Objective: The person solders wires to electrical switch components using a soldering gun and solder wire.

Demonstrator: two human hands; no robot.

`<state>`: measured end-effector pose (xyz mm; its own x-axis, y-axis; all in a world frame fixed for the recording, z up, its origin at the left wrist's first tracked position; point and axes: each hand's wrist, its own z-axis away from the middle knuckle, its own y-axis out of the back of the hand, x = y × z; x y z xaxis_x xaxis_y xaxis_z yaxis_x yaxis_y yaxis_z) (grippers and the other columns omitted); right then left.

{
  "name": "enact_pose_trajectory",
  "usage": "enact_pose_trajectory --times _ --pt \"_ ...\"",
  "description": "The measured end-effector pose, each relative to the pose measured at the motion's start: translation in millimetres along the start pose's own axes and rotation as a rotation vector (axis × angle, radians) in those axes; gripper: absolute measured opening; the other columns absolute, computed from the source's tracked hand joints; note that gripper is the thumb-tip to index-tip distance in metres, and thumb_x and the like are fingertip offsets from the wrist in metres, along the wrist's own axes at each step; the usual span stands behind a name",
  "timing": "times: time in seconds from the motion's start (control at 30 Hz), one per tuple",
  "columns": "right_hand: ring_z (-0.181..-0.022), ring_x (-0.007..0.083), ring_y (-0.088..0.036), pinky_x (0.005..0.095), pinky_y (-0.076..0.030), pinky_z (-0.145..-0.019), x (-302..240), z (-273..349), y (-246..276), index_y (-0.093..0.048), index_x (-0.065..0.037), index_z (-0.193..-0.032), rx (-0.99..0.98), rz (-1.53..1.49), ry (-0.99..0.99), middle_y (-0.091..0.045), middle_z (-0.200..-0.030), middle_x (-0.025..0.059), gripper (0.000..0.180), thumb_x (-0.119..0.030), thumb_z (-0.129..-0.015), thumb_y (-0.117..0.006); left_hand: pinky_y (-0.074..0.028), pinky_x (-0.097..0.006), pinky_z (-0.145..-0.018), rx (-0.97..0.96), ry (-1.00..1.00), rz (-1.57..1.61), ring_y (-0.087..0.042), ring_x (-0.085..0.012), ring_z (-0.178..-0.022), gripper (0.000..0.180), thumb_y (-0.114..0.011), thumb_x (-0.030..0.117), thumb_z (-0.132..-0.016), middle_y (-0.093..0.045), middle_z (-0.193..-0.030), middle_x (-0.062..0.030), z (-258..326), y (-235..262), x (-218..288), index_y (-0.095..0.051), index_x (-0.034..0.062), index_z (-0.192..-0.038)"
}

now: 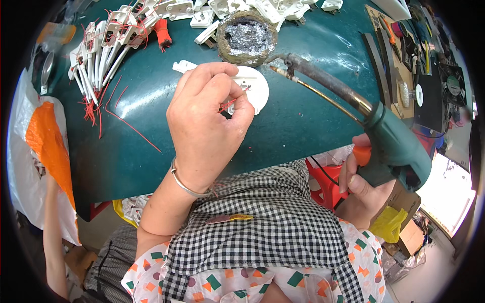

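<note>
We have the left hand directly over the near left part of the white disc, its grip narrow, with thumb and fingertips pinched around a red wire; whether the wire touches the disc we cannot tell, since our fingers cover part of it. Our right hand, to the right of the disc and nearer to us, has its grip wrapped around the handle of a green soldering gun, a finger by its orange trigger. The gun's metal barrel slants back toward the disc, and its front end stands just beside the disc's far right edge, apart from it. The disc itself lies flat on our green counter. Just beyond the disc we see a rough-rimmed round bowl with shiny silvery stuff inside, and farther beyond it a heap of white plastic parts. To the left of the disc there are loose red wires, then a fan of white sticks with red leads, with a red wire bundle at its right side. Well to the right of the disc lie dark strips and a brown board carrying tools. Far left of the disc is an orange and white bag, with another person's forearm against it.
</note>
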<state>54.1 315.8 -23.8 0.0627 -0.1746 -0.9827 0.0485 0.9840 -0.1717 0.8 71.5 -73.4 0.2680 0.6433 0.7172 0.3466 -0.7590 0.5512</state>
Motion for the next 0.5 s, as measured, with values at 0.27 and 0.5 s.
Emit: enact_pose_trajectory --times 0.27,0.5 --pt "-0.043 0.0142 -0.050 0.0236 -0.039 -0.039 7 -39 -9 -0.041 0.014 -0.128 -0.117 -0.001 -0.086 -0.052 -0.071 0.0083 0.071 -0.022 -0.078 -0.076 -0.049 -0.032 -0.061 -0.005 0.015 0.009 -0.060 -0.0230 -0.074 0.015 -0.070 -0.003 -0.062 -0.068 -0.090 -0.0073 0 1 1 -0.058 0.0048 -0.068" --pt "-0.047 0.0151 -0.054 0.0249 -0.042 -0.042 18 -69 -22 -0.050 0.010 -0.124 -0.180 -0.121 -0.241 -0.055 -0.074 0.0075 0.052 -0.014 -0.083 -0.070 -0.051 -0.025 -0.056 -0.047 0.005 -0.016 -0.063 -0.0151 -0.074 0.012 -0.070 -0.005 -0.069 -0.068 -0.097 -0.0090 0 3 3 -0.061 0.0018 -0.073"
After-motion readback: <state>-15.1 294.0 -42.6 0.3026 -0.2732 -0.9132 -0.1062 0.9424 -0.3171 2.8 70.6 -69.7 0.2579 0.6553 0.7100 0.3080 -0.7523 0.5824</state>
